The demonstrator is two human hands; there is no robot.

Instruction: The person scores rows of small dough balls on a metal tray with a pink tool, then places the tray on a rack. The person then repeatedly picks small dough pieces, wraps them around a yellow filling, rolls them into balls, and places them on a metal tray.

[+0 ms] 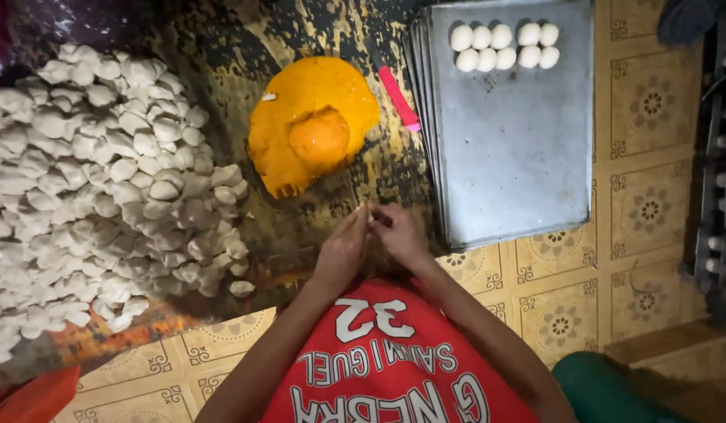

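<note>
Looking down from our head camera, we see our left hand (341,252) and right hand (397,233) pressed together at the near edge of a dark, stained mat (222,47) spread over a patterned tile floor (653,196). The fingertips of both hands close on something small between them; it is hidden, so we cannot tell what it is, though it may be a bit of dough.

Just beyond our hands, near the middle of the mat, sits a mound of orange filling (312,125), smooth and paste-like, with a rounded lump on top and a ragged near edge. We judge it soft and sticky, best pinched off from that ragged edge in small amounts.

Along the mat's left side lies a large heap of white dough pieces (104,196), small, lumpy and matte. They look light and easily squashed.

At the right edge lies a stack of grey metal baking trays (520,157). Ten smooth white dough balls (504,45) sit in two rows at the top tray's far edge. A pink scraper (398,98) lies between filling and trays.
</note>
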